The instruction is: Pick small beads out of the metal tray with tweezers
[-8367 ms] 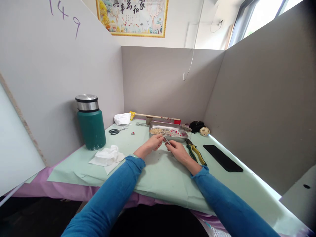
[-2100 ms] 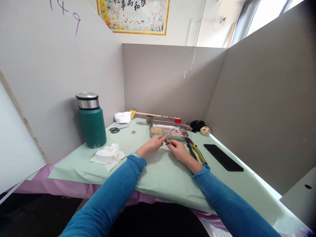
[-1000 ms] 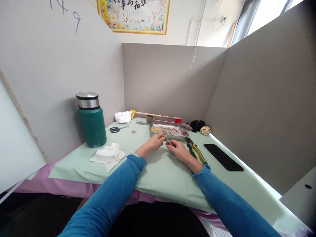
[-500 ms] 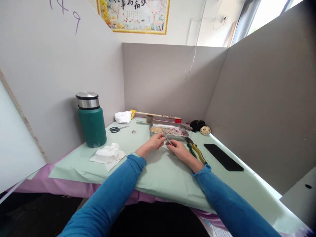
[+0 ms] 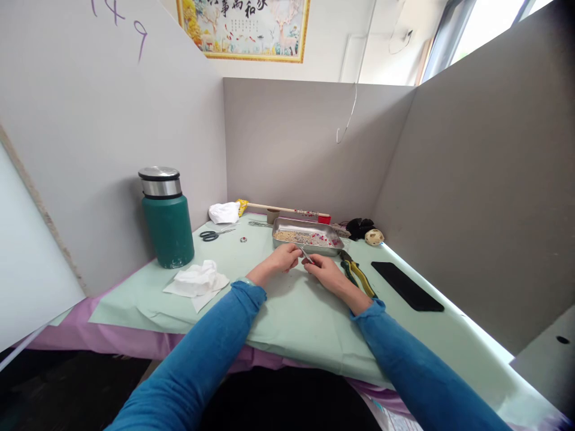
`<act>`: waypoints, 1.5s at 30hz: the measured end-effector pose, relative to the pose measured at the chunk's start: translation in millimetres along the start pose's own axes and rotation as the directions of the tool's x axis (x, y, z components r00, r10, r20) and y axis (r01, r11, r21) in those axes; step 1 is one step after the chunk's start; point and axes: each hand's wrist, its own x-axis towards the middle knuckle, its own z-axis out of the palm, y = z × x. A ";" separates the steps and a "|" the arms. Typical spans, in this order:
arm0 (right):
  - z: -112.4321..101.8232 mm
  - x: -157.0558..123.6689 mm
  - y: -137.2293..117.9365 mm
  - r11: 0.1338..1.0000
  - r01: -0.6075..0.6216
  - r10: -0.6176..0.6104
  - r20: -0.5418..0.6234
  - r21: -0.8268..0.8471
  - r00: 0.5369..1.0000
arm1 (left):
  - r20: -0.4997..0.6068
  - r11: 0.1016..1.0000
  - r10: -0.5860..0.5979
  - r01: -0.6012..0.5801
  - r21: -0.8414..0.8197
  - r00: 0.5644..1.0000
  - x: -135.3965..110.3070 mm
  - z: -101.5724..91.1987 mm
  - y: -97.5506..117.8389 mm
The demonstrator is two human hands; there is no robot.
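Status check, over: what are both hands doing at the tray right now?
Left hand pinched shut, contents too small to tell. Right hand grips thin metal tool, tip toward left fingers. Metal tray of small bits just beyond. Pliers beside right hand, untouched.

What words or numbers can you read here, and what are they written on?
"149", handwritten in purple on the left partition wall; the tops of the digits are cut off by the picture's edge.
"和家", large black characters on the framed picture; more characters to their left are cut off.
Small rows of characters under them: too small to read.
Green flask, metal tray, pliers: no readable text.
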 end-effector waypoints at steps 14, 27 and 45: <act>0.5 0.9 3.0 1.000 0.012 -0.012 -0.002 -0.019 1.000 | -0.003 0.999 -0.021 0.021 0.029 1.000 -1.8 -0.3 2.2; -0.7 -0.5 -0.1 0.999 0.009 -0.009 0.002 -0.043 1.000 | -0.005 0.998 -0.009 0.009 0.058 1.000 -2.4 -0.4 2.4; 0.0 0.6 1.5 0.997 0.017 -0.017 0.005 -0.074 1.000 | 0.008 0.996 0.008 -0.008 0.088 1.000 -3.5 -1.1 2.4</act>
